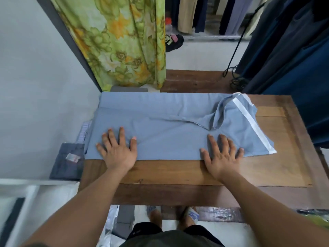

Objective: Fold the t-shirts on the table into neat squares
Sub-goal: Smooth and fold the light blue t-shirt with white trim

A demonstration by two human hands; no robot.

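Our left hand point(117, 150) and right hand point(221, 154) lie flat, fingers spread, grip released, pressing the blue t-shirt's point(160, 122) near edge (sleeve folded over) on the wooden worktop point(169, 172).

Logged soft, even light, moderately bright, source out of view. I saw a pale sheen on the table point(277, 166) at right; shadows were faint. The t-shirt point(160, 139) at centre was sharpest. The door frame point(70, 45) leaned with wide-angle distortion; the lower-left corner was smeared.
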